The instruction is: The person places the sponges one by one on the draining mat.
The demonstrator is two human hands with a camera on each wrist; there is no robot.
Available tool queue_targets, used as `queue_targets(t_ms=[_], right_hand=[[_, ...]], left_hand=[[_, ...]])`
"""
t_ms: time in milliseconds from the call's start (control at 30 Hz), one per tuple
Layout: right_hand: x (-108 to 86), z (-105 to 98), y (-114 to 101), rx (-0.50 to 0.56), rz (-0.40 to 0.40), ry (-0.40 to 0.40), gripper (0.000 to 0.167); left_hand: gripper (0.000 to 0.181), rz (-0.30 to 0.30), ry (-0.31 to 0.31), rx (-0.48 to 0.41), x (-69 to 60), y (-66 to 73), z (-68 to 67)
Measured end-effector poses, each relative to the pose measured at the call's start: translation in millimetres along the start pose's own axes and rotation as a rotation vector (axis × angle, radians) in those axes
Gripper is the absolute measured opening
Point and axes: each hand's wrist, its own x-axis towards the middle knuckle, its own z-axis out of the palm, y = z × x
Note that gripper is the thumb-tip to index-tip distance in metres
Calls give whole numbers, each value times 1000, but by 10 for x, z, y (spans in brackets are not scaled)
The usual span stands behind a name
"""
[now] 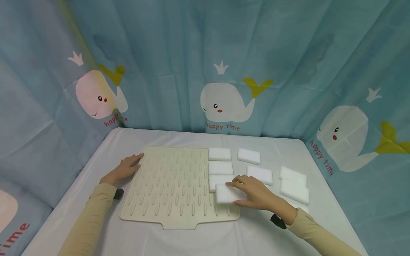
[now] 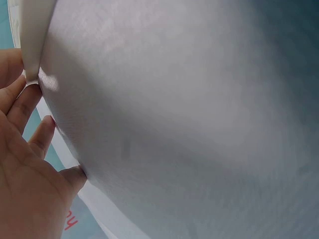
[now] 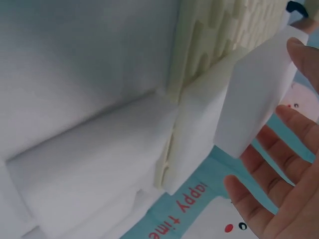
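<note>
A beige ridged drying mat (image 1: 166, 177) with a tab at its front lies on the table. My left hand (image 1: 124, 168) touches the mat's left edge; in the left wrist view its fingers (image 2: 25, 107) reach to a pale edge. My right hand (image 1: 256, 192) pinches a white sponge block (image 1: 226, 194), tilted, above the mat's front right part. The right wrist view shows the thumb on one side of that sponge (image 3: 259, 92) and fingers on the other. Three more white sponges (image 1: 219, 154) line the mat's right side, the nearest partly hidden by the held one.
Right of the mat lie two separate white sponges, one farther back (image 1: 248, 156) and one nearer (image 1: 260, 175). Several others cluster at the far right (image 1: 294, 191), partly behind my right forearm. A white cloth (image 1: 185, 243) covers the table, and a blue whale-print curtain (image 1: 160, 103) surrounds it.
</note>
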Motion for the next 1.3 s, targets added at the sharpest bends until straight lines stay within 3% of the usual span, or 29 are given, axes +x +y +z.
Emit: queue_targets(t_ms=[500,833,1300], right_hand=[[456,98,30,-8,0,-51,54],[704,199,96,-31,-25,-14,56],[1097,259,182,-42,2,-48,54]], left_hand=[[54,10,3,-3,-16,-33,-6],[54,5,-5,-15,-13,7,-39],[53,16,8,-32,-3,-20,-17]])
